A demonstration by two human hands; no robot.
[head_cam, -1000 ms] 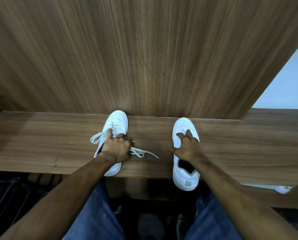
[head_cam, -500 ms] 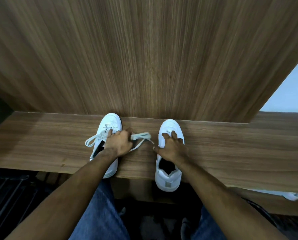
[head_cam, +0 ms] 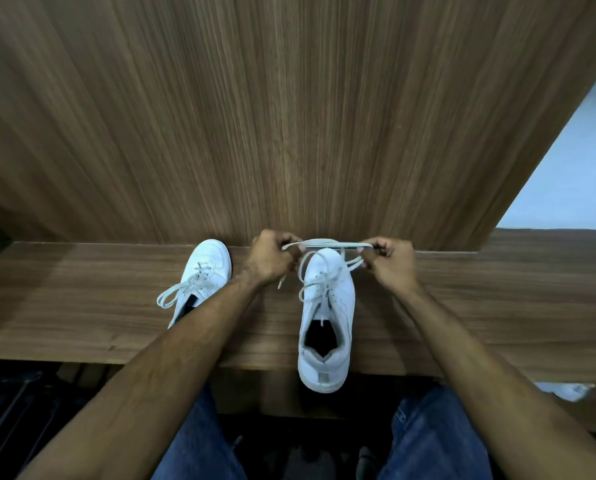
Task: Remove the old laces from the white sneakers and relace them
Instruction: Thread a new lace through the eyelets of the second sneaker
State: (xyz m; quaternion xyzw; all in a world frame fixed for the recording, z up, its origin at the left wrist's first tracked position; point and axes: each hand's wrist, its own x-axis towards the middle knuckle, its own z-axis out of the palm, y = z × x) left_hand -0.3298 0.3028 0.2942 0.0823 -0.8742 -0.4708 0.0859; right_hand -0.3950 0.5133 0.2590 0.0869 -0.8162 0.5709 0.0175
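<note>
You had moved both hands off the two sneakers, and your left hand (head_cam: 268, 258) and right hand (head_cam: 391, 263), fingers pinched shut, stretched a lace (head_cam: 327, 243) taut over the right sneaker (head_cam: 327, 306) on the table (head_cam: 81, 306), likely starting its relacing.

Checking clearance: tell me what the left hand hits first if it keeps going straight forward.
Likely the upright wooden back panel right behind the left hand, which grips the lace; the gap is unclear.

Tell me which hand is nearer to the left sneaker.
Left. The left hand is just right of the left sneaker; the right hand is beyond the right sneaker. Both hold the lace.
</note>
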